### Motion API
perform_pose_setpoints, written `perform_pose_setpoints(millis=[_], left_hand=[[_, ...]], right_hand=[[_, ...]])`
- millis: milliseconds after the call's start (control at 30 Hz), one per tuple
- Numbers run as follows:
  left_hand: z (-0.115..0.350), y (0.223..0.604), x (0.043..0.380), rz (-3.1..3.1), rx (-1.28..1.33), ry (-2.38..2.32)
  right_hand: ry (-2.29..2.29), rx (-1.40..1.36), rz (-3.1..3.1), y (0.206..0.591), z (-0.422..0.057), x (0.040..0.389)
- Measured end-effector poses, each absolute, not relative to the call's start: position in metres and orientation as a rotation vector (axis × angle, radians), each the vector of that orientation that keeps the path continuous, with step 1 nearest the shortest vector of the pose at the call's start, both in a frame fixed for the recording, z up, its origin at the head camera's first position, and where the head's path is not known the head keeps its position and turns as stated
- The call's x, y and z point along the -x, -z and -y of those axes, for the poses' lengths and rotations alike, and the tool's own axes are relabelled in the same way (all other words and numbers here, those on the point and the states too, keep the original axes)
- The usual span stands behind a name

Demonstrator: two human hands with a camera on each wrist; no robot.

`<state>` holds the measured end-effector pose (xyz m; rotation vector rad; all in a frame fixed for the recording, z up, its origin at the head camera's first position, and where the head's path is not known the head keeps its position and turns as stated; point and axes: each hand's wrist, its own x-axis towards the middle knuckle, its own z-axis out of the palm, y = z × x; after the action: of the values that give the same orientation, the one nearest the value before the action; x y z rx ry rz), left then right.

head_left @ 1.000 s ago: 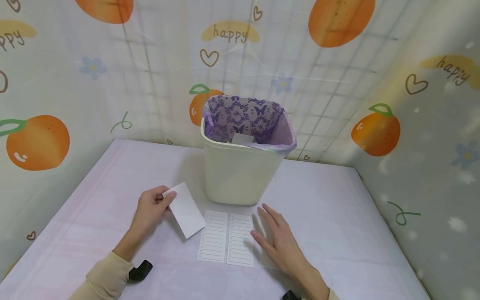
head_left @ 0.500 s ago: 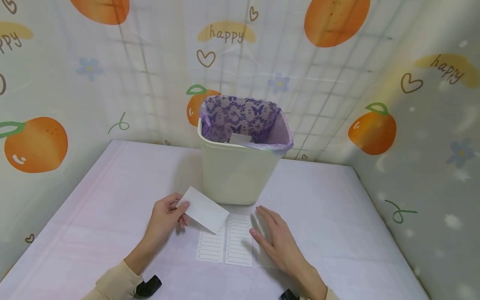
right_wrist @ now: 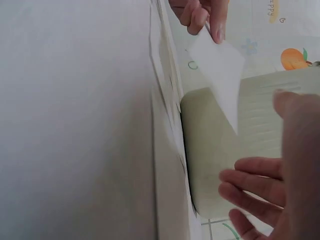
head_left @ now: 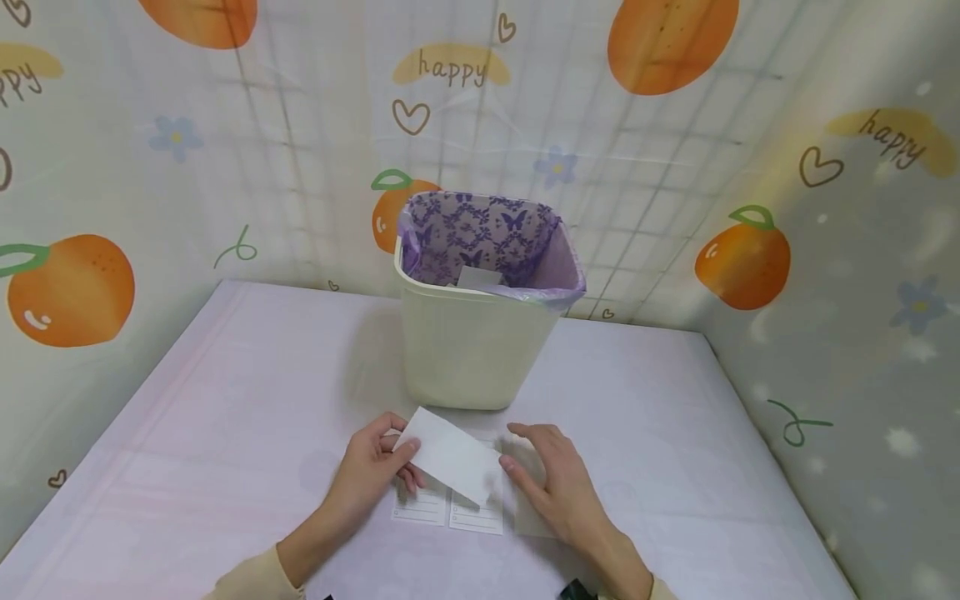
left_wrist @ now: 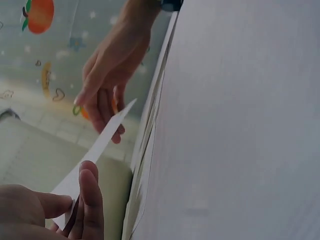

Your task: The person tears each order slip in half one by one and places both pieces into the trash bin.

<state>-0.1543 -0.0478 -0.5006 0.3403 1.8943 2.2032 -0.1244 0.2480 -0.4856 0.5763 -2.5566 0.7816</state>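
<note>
Between thumb and fingers, my left hand (head_left: 367, 471) pinches a blank-looking white card (head_left: 453, 458) by its left end. The card is tilted above the table and partly covers two lined checklist cards (head_left: 476, 522) lying side by side. My right hand (head_left: 561, 492) has its fingers extended just beyond the card's far end, over a pale sheet (head_left: 527, 515) that it partly hides. In the right wrist view a gap shows between the card (right_wrist: 220, 72) and the right fingers (right_wrist: 260, 185). Seen from the left wrist, the card (left_wrist: 100, 147) appears nearly edge-on.
Behind the hands stands a cream waste bin (head_left: 472, 350) with a purple butterfly-patterned liner (head_left: 517, 221). A white piece of paper (head_left: 480, 277) shows inside it. The pale table (head_left: 225, 400) meets curtains (head_left: 315, 167) printed with oranges at the back and right.
My left hand has carried the white card rightward and slightly nearer, from left of the lined cards to above them. The right hand stays almost in place.
</note>
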Motion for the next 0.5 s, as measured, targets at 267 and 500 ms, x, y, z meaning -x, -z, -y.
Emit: perform_pose_setpoints(millis=[267, 500], left_hand=[[0.039, 0.502, 0.144, -1.801, -0.490, -2.143], [0.038, 0.501, 0.142, -1.755, -0.529, -2.113]], right_hand=[[-0.881, -0.604, 2.361, 0.488, -0.245, 0.128], [-0.995, -0.664, 2.286, 0.489, -0.242, 0.130]])
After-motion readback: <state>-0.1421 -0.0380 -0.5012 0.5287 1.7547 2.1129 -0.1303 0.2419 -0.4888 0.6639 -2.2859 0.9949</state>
